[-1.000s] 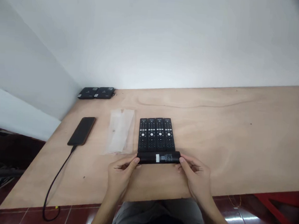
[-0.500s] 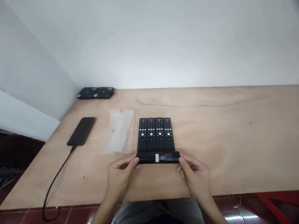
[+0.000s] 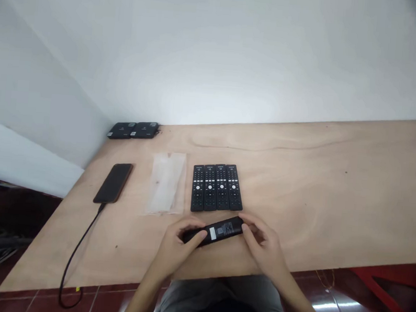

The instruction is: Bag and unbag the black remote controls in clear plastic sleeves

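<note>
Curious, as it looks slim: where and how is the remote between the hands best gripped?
Probably take the remote by both ends, left hand from the left, right hand from the right: it is long, narrow and crosswise, and this leaves the white label uncovered.

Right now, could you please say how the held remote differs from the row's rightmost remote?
The held remote shows its labelled back; the rightmost remote shows buttons. The held remote slants between left hand and right hand; the rightmost remote stretches away, untouched. Both are black and elongated.
</note>
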A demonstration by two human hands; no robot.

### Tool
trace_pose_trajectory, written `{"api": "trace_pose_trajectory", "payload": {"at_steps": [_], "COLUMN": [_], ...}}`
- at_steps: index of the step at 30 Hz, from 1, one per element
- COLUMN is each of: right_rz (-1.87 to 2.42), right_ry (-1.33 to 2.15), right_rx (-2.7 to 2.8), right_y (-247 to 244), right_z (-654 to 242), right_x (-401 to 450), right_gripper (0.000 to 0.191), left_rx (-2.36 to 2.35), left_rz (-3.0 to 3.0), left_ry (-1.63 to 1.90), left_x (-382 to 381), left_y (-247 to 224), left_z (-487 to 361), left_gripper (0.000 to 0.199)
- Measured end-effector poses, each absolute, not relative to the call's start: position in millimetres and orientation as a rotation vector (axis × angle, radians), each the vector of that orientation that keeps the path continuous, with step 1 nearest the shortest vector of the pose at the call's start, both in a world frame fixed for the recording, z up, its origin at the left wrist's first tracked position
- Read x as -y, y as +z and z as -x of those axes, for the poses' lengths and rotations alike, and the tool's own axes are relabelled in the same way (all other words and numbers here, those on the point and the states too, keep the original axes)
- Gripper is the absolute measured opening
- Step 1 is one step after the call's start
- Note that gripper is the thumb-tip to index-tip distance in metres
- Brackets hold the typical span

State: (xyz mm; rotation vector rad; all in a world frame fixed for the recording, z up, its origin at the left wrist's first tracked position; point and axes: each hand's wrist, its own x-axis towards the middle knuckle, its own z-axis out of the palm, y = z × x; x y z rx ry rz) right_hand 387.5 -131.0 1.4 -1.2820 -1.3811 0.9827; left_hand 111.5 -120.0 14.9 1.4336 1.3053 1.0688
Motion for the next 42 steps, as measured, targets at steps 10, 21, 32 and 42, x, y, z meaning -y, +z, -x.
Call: {"api": "trace_pose_trajectory", "payload": {"at_steps": [10,21,32,42], "right_rz": [1.076,0.949,0.986,0.972], "right_ry": [0.636,0.610,0.677,0.748], "right_rx": [2.344,2.414,2.323,2.281], "right_y": [12,14,13,17], "right_z": [-398,-401,-405,-404], "right_x": [121,106,105,101], "right_gripper": [0.055,0.040,0.035,0.042], "left_rx": [-1.222,-1.229,-1.302,-1.129], "left_rz": [-1.563,-1.530,-1.705,-1.968], "left_ry": [0.968,0.782,0.911,0.754], "left_x": [122,121,118,116], "left_y": [19,30,22,30], "left_z": [-117,-119,-119,-94], "left_gripper": [0.017,0.027,0.015,0.054]}}
